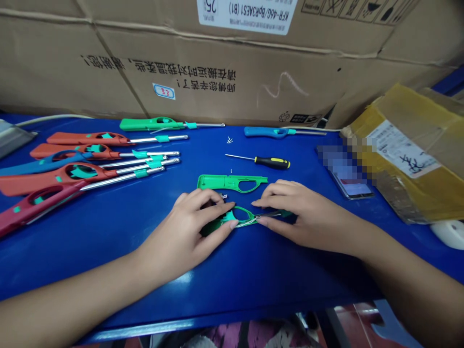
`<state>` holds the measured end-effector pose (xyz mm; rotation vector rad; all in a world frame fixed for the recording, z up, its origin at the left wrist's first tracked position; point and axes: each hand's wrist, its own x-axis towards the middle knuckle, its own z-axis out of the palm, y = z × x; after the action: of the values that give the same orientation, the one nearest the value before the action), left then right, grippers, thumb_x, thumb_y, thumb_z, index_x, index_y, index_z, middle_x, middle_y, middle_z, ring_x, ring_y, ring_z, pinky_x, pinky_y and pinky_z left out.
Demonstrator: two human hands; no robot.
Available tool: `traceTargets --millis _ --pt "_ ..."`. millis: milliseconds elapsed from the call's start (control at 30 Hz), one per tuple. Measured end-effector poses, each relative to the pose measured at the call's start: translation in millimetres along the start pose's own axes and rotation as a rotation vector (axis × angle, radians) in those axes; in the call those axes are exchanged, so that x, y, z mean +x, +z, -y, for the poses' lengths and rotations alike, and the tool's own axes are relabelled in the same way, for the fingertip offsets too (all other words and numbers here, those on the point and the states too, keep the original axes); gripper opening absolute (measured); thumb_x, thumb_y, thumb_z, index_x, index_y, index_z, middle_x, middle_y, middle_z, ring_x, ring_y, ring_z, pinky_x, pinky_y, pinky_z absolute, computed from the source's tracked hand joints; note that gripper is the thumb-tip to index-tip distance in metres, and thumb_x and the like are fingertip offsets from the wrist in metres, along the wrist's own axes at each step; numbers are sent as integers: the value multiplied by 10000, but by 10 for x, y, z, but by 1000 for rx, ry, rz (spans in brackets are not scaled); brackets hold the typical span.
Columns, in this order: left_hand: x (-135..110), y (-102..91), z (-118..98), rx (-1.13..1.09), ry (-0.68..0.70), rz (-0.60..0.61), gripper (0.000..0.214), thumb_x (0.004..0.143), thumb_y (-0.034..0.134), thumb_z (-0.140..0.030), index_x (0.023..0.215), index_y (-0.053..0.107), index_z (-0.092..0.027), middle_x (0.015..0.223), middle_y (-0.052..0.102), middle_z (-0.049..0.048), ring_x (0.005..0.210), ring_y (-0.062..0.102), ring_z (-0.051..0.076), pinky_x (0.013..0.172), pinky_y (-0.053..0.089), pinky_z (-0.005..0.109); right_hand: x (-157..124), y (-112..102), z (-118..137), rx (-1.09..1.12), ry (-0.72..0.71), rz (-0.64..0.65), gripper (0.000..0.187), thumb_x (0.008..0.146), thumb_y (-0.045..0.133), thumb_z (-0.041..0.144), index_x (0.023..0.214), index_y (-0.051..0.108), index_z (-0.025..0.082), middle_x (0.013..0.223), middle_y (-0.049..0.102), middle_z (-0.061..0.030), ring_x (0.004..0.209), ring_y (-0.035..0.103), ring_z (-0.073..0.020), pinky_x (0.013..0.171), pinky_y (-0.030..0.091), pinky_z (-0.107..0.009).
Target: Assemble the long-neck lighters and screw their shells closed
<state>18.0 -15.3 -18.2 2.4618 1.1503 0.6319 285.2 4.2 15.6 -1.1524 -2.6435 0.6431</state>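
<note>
An opened green gas lighter (249, 211) lies low over the table between my hands, its trigger loop and thin wires showing. My left hand (192, 220) is closed on its handle end, thumb and fingertips by the teal trigger; the palm hides much of the handle. At the other end, my right hand (304, 212) has thumb and fingers around the base of the metal tube (271, 214). The tube's far end is partly covered by that hand. Just beyond my hands rests a separate green shell half (217, 182), hollow side showing.
Several lighters in red, orange and blue, such as a dark red one (43, 200), lie at left. Behind are a green lighter (152, 124), a blue lighter (264, 132) and a screwdriver (273, 163). At right are a phone (344, 174) and taped box (402, 193). Cardboard (181, 63) stands behind.
</note>
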Motion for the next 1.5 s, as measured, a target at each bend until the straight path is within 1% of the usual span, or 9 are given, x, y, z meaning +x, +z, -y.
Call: traceTargets --millis 233,367,633,733,867,933,1167,1300,1500 --pt "-5 39 16 -29 17 -10 331 981 628 -318 1298 660 -229 1124 625 64 1079 614 222 879 473 382 118 123 7 176 104 -45 37 926 675 234 955 696 224 922 693 -11 951 609 -183 872 454 -333" --pt "-7 41 17 -40 10 -22 332 974 637 -319 1294 662 -233 1116 628 59 1069 623 219 873 487 381 124 142 13 181 125 -46 114 922 665 200 809 663 215 870 693 4 909 597 -177 829 429 -334" --pt "0 47 -33 -113 -15 -15 379 952 649 -300 1322 649 -218 1162 620 80 1080 626 229 922 519 407 96 92 22 250 101 -110 97 910 656 170 820 669 202 859 686 2 863 601 -151 802 448 -303" --pt "2 50 -39 -160 15 -22 367 955 637 -250 1320 644 -208 1195 628 81 1112 613 225 964 511 406 76 83 43 226 8 -167 43 910 679 192 868 669 196 887 677 2 894 595 -148 840 437 -306" --pt "3 60 -28 -201 36 -32 333 956 623 -190 1288 649 -211 1188 647 68 1102 611 212 961 506 385 52 110 58 136 -104 -68 46 922 697 238 912 666 206 946 663 5 930 584 -156 880 399 -342" --pt "1 59 -23 -224 25 -35 324 953 625 -179 1275 645 -213 1192 646 64 1110 609 206 962 505 371 49 128 63 105 -108 -31 36 950 654 217 915 662 210 959 660 3 947 581 -160 877 389 -348" --pt "-18 36 -45 -215 61 -34 133 952 635 -147 1060 667 -219 1126 605 42 1101 590 178 956 477 333 35 131 100 59 -58 -49 31 963 632 214 973 661 212 985 648 -5 967 568 -165 877 399 -341" --pt "-45 39 -40 -174 90 -36 146 954 645 -144 1061 684 -236 1120 589 37 1058 591 173 942 469 350 20 118 115 2 -56 -25 85 979 603 205 948 680 222 974 638 -2 935 556 -166 859 395 -352" --pt "-91 29 -27 -125 119 -18 157 954 646 -149 1062 706 -245 1134 612 39 1047 601 184 908 478 354 20 140 117 12 -45 -12 72 976 598 184 946 657 212 967 634 -10 924 552 -172 837 398 -352"
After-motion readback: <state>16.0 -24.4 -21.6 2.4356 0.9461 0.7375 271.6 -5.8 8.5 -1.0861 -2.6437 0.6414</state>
